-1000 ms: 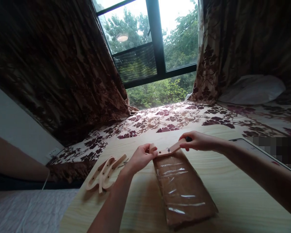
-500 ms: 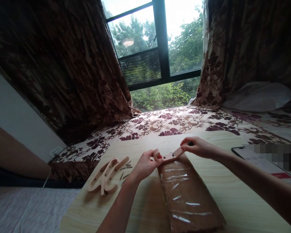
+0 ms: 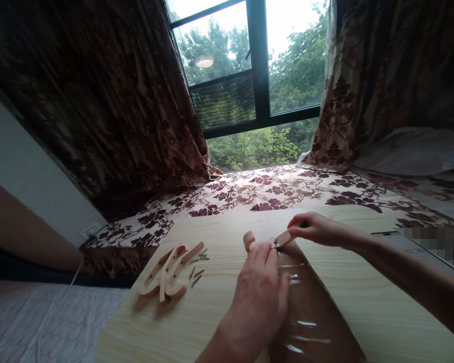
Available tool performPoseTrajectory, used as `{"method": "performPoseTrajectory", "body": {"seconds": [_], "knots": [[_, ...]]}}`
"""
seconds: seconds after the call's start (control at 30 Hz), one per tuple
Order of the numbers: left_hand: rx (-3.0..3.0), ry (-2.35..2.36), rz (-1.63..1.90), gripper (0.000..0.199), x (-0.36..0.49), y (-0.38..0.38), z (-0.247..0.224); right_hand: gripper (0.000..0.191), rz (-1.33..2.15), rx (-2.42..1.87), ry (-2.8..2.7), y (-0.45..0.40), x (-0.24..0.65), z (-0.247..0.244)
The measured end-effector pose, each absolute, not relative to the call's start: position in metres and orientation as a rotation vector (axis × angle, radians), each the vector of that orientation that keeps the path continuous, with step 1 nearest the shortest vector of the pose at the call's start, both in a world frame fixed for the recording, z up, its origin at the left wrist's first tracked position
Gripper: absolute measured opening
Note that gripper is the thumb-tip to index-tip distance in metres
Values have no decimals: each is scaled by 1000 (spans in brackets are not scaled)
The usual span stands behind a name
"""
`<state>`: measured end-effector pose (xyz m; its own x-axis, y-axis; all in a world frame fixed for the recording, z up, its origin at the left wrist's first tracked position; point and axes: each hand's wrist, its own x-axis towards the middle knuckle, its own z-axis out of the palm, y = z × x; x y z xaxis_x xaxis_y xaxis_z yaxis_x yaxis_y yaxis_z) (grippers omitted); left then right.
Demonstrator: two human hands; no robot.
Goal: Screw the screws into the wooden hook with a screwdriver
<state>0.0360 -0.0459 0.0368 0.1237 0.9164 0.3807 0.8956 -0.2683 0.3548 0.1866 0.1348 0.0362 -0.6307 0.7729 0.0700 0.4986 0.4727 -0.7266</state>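
A curved wooden hook (image 3: 248, 240) with dark screw holes lies across the far end of a brown cardboard box (image 3: 306, 302) wrapped in shiny clear tape. My left hand (image 3: 259, 287) rests palm down over the box and hook, its fingers stretched forward onto the wood and its thumb apart. My right hand (image 3: 316, 229) pinches the hook's straight end. A small black round piece (image 3: 303, 223) shows at its fingers; its kind is unclear. To the left lie several similar wooden hooks (image 3: 170, 272), with several screws (image 3: 197, 277) beside them.
Everything stands on a pale wooden board (image 3: 166, 335). A phone (image 3: 412, 244) lies at the right, partly behind my forearm. Beyond the board is a floral-covered ledge (image 3: 227, 194) below a window, with patterned curtains (image 3: 136, 101) on both sides.
My left hand has released its pinch on the hook's curled end and moved right, now laid flat over the hook and box. My right hand keeps its grip. The view has shifted slightly.
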Motion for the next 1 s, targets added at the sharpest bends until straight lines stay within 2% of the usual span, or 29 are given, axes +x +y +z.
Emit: {"method": "performPoseTrajectory", "body": {"seconds": [0.13,0.3,0.4,0.5,0.57,0.63,0.8,1.0], "knots": [[2246,2071,560,62,45,-32,27,26,945,-1070,-2333,132,186,35],[2308,2087,590,56,46,-26,26,27,920,-1076,-2345,130,190,40],[2322,2084,585,54,46,-26,26,32,785,-1059,-2311,132,199,65],[2328,2060,608,53,45,-26,25,16,592,-989,-1975,129,207,102],[2321,2040,640,53,45,-27,25,15,574,-876,-1715,123,207,123],[2297,2036,660,54,45,-27,25,17,543,-829,-1700,115,203,133],[2241,2059,673,57,49,-24,24,35,529,-766,-1807,101,180,116],[2244,2056,698,56,51,-20,24,31,667,-748,-1860,99,155,89]]}}
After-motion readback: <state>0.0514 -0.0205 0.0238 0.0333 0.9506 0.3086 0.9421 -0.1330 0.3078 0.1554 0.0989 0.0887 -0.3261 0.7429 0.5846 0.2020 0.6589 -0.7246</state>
